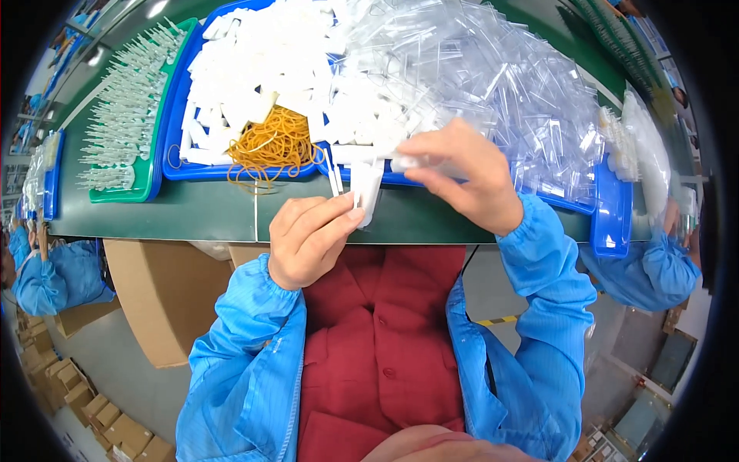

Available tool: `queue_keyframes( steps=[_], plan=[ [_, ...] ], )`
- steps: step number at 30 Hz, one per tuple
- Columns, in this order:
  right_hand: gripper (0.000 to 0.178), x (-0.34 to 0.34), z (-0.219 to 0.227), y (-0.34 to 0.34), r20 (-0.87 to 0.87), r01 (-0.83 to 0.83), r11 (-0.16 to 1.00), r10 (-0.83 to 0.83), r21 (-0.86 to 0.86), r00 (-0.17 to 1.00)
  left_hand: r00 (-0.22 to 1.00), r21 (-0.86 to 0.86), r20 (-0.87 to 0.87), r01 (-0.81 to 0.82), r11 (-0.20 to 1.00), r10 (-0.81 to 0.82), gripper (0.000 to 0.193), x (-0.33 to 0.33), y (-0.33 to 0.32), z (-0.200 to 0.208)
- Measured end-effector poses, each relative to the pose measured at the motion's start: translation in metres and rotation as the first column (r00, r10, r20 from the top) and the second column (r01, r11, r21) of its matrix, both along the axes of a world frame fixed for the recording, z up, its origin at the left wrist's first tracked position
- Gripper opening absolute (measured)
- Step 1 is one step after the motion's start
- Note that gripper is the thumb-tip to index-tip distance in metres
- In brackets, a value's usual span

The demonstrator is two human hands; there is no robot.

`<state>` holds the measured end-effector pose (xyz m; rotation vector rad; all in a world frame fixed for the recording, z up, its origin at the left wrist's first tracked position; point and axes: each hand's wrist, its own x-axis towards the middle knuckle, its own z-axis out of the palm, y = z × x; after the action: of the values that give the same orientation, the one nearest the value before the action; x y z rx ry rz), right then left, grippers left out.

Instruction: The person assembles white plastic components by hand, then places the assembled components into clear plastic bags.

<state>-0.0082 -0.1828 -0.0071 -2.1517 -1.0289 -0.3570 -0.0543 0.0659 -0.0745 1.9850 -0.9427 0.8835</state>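
Fingertips of the left hand are pressed together on a flat white piece, which stands up from the grip at the near edge of the trays. Two thin white sticks rise beside it from the same fingertips. The right hand is just right of the piece, thumb and forefinger curved toward it; a small pale bit shows at their tips, but blur hides whether they pinch it, so I cannot tell.

Beyond the left hand is a blue tray of white parts, with tangled yellow-brown rubber bands at its near right corner, some loops hanging over the rim. Beyond the right hand, a second blue tray bears more white parts and a wide heap of clear tubes. Farther left, a green tray holds rows of pale pointed parts; a narrow blue tray is at the right. All stand on a green table. Below its edge, at left, is a cardboard box.
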Motion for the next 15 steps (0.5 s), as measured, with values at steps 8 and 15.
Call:
queue_keyframes(
  steps=[8, 15],
  plan=[
    [0.025, 0.004, 0.002, 0.004, -0.374, 0.204, 0.904, -0.053, 0.377, 0.926, 1.0, 0.096, -0.019, -0.017, 0.995, 0.019, 0.039, -0.002, 0.002, 0.005],
    [0.027, -0.016, 0.014, 0.014, -0.61, 0.328, 0.733, 0.148, 0.596, 0.778, 0.997, 0.071, -0.059, 0.05, 0.996, -0.046, 0.035, -0.014, -0.002, 0.029]
  ],
)
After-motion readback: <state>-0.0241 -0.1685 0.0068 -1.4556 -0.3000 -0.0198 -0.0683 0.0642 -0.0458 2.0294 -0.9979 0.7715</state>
